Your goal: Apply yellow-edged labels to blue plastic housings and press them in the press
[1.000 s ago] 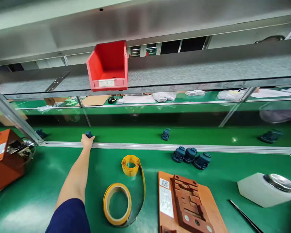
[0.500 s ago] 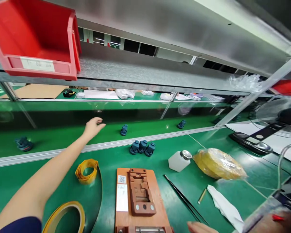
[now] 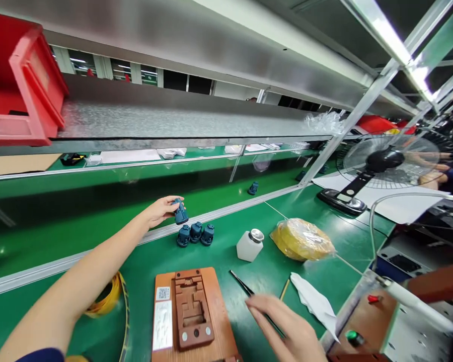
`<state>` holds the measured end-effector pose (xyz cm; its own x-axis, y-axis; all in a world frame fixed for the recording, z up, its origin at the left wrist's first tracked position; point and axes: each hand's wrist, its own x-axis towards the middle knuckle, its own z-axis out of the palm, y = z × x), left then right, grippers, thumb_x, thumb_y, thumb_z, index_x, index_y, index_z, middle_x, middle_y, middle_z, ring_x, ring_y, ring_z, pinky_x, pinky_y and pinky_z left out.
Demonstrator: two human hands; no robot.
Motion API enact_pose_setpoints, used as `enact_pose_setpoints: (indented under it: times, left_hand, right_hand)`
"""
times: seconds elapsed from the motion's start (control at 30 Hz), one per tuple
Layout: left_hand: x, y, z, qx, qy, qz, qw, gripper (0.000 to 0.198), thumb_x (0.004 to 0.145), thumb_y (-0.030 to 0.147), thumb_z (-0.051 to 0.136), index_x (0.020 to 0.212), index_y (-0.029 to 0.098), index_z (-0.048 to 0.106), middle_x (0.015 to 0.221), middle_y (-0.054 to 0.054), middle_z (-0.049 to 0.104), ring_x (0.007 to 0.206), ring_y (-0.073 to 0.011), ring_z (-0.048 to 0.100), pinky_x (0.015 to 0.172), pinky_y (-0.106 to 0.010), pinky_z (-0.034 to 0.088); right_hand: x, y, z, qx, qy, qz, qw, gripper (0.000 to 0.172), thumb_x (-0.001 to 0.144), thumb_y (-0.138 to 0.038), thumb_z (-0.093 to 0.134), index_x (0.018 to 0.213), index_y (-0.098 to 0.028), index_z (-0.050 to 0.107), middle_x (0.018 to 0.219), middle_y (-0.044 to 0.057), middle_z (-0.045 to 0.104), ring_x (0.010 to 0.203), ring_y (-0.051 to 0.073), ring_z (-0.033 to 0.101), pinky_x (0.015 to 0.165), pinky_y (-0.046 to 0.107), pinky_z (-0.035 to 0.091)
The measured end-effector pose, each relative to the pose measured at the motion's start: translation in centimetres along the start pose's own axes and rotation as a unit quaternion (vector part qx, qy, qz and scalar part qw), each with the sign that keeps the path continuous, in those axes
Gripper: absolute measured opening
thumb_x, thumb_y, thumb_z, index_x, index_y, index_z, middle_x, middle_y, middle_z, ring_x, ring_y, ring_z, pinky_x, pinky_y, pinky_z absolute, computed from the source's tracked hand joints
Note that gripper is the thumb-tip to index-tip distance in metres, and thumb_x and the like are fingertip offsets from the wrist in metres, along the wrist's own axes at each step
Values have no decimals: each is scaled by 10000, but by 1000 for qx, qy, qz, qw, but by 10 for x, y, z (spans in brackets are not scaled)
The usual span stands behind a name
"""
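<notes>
My left hand [image 3: 164,210] reaches out over the rail at the back of the bench, its fingers closed around a dark blue plastic part [image 3: 180,213]. Just below it, three similar blue parts [image 3: 195,232] stand close together on the green bench. My right hand [image 3: 283,324], slightly blurred, is low over the black tweezers [image 3: 240,281]. Its thumb and forefinger come together around their shaft, which partly hides it. Between the hands, a brown fixture block [image 3: 193,311] with shaped recesses sits on an orange-brown board [image 3: 162,281].
A white dispenser bottle [image 3: 250,246], a yellow plastic-wrapped roll [image 3: 302,240] and a white cloth [image 3: 313,301] lie to the right. Another blue part [image 3: 253,188] is on the green strip behind the rail. A fan [image 3: 385,160] stands far right. Yellow tape [image 3: 107,301] lies beneath my left forearm.
The view has swung right. My left hand, empty before, now holds a blue part lifted off the green strip. My right hand has come in from the bottom edge onto the tweezers.
</notes>
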<state>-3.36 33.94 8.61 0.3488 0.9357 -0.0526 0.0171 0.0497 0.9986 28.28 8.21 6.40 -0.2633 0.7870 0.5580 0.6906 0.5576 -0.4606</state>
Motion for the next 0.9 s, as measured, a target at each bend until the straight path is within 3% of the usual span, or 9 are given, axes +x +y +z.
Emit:
enact_pose_setpoints:
  times: [0.13, 0.2, 0.27, 0.43, 0.5, 0.6, 0.73, 0.8, 0.9]
  left_hand:
    - [-70, 16, 25, -85, -115, -25, 989, 538, 851, 395, 770, 1334, 198, 638, 1383, -144, 644, 1277, -310, 616, 1070, -415, 499]
    - [-101, 19, 38, -119, -149, -48, 980, 549, 853, 390, 768, 1352, 206, 632, 1385, -133, 646, 1267, -319, 625, 1055, -411, 512]
    - [-126, 18, 49, -154, -164, -73, 972, 577, 855, 349, 769, 1392, 227, 599, 1339, -117, 678, 1214, -308, 662, 1015, -394, 540]
    - [-168, 7, 76, -214, -65, -107, 969, 738, 871, 400, 752, 1522, 263, 430, 1351, -121, 665, 1237, -288, 645, 1041, -394, 526]
    - [-182, 1, 88, -183, -43, -94, 978, 882, 827, 429, 796, 1566, 292, 334, 1444, -124, 592, 1324, -306, 574, 1108, -440, 474]
    - [-200, -6, 103, -97, -44, -47, 993, 1019, 752, 311, 877, 1583, 317, 286, 1516, -103, 525, 1411, -300, 480, 1194, -441, 368]
    - [-216, -11, 112, -194, -41, -81, 977, 762, 866, 336, 767, 1535, 324, 404, 1497, -94, 552, 1380, -300, 520, 1161, -436, 412]
    - [-220, -13, 112, -234, -14, -107, 966, 634, 910, 387, 707, 1494, 319, 469, 1457, -91, 590, 1337, -293, 565, 1130, -439, 446]
    - [-230, -16, 110, -203, 51, -109, 972, 534, 939, 457, 650, 1437, 313, 524, 1430, -82, 610, 1304, -262, 584, 1117, -425, 453]
  right_hand:
    - [58, -11, 37, 94, -1, -15, 995, 291, 980, -230, 569, 1261, -261, 636, 1225, 88, 706, 1159, 241, 675, 995, 398, 589]
    - [80, -18, 54, 143, -34, -45, 988, 615, 920, -266, 671, 1490, -244, 441, 1489, 134, 522, 1402, 292, 482, 1153, 502, 455]
    - [94, -25, 66, 194, -94, -87, 973, 836, 860, -266, 730, 1571, -250, 291, 1584, 144, 385, 1483, 309, 359, 1197, 519, 388]
    - [91, -36, 77, 245, -151, -102, 952, 902, 735, -207, 749, 1526, -233, 316, 1513, 158, 369, 1423, 310, 413, 1128, 462, 465]
    - [83, -38, 78, 242, -151, -104, 953, 902, 707, -179, 733, 1510, -219, 322, 1495, 163, 368, 1404, 309, 422, 1116, 460, 473]
    - [72, -42, 76, 237, -147, -124, 952, 898, 676, -135, 691, 1494, -207, 326, 1478, 165, 392, 1402, 320, 415, 1150, 482, 428]
    - [61, -47, 69, 262, -141, -117, 948, 874, 711, -199, 717, 1488, -222, 319, 1476, 156, 425, 1425, 321, 390, 1183, 501, 375]
    - [58, -47, 66, 273, -137, -115, 945, 881, 708, -218, 731, 1487, -222, 319, 1470, 158, 427, 1416, 317, 400, 1179, 494, 379]
    - [59, -40, 68, 261, -141, -102, 950, 880, 689, -186, 729, 1480, -188, 343, 1468, 173, 399, 1415, 314, 394, 1182, 470, 369]
